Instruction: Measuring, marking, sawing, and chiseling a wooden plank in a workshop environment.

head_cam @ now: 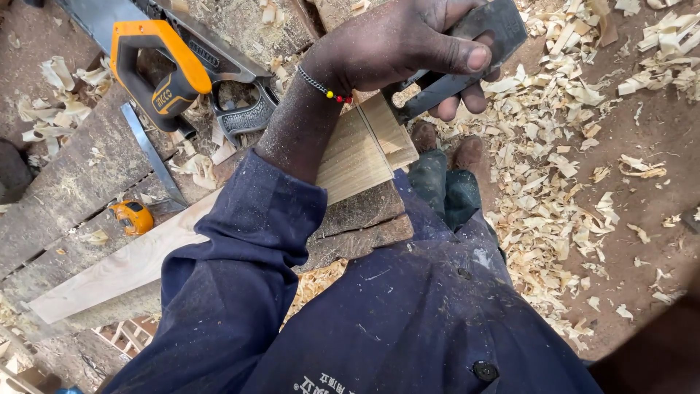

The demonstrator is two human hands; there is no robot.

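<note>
My left hand is shut on a dark flat metal tool, thumb on top and fingers curled under it. The tool lies against the right end of a pale wooden plank, which runs across a rough workbench from lower left to upper right. A thin line crosses the plank just beside the hand. My blue sleeve covers the middle of the plank. My right hand is out of sight; a dark blur fills the lower right corner.
A hand saw with an orange and black handle lies on the bench, next to a dark metal plane. A steel strip and a yellow tape measure sit nearby. Wood shavings cover the floor around my boots.
</note>
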